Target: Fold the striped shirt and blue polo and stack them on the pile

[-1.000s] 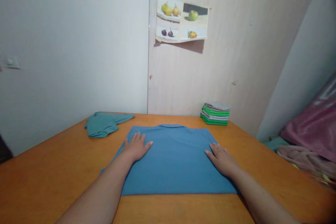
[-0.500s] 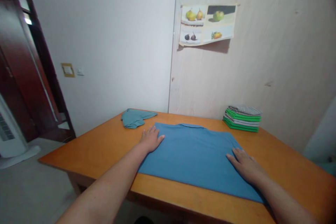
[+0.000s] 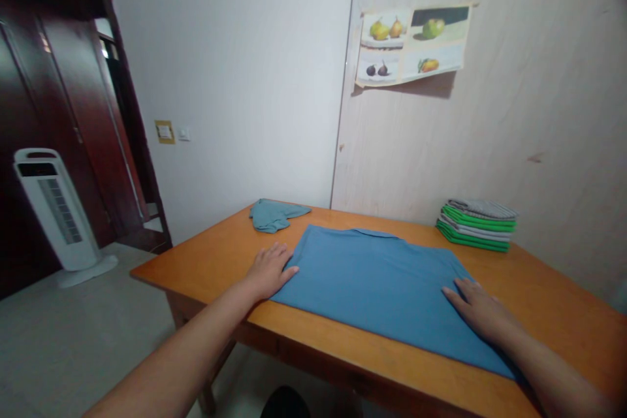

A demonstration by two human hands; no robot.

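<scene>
A blue shirt point(image 3: 382, 281) lies flat and folded on the orange wooden table point(image 3: 215, 261), collar toward the wall. My left hand point(image 3: 268, 269) rests palm down at the shirt's left edge, fingers stretched out, partly on the table. My right hand point(image 3: 482, 315) lies flat on the shirt's right part, fingers spread. Neither hand holds anything.
A crumpled teal garment point(image 3: 274, 214) lies at the table's far left corner. A stack of folded green and grey clothes point(image 3: 477, 223) sits at the far right by the wall. A white tower fan point(image 3: 53, 209) stands on the floor left, beside a dark doorway. A fruit poster point(image 3: 414, 42) hangs above.
The view has swung left, bringing the doorway and fan into sight. My left hand has slid out to the shirt's left edge; my right hand stays flat on the right side.
</scene>
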